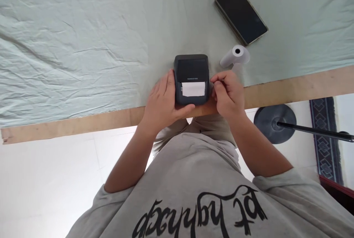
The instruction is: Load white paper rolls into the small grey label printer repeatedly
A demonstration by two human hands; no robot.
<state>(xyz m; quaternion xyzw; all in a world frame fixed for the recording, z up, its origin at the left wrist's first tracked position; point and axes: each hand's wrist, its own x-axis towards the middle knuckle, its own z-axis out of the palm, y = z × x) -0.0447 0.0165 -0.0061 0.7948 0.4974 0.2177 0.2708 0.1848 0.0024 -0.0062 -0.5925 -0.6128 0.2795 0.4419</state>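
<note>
A small black portable thermal printer (192, 70) sits at the table's near edge, with a strip of white paper (193, 89) lying out over its front. My left hand (163, 101) holds the printer's left side, fingers along the wall and thumb across the front corner. At the right side, my right hand (228, 92) is closed, its index fingertip and thumb brought together close against the printer. Whatever may be between those fingertips is too small to make out. A white paper roll (231, 56) with a dark core lies just beyond my right hand, its loose end curling out.
A smartphone (242, 14) with a dark screen lies farther back on the right. Pale green cloth (83, 46) covers the table, wrinkled at the left, with a wooden edge strip (83, 123) in front. A black round stand base (275, 123) with a pole is on the floor at right.
</note>
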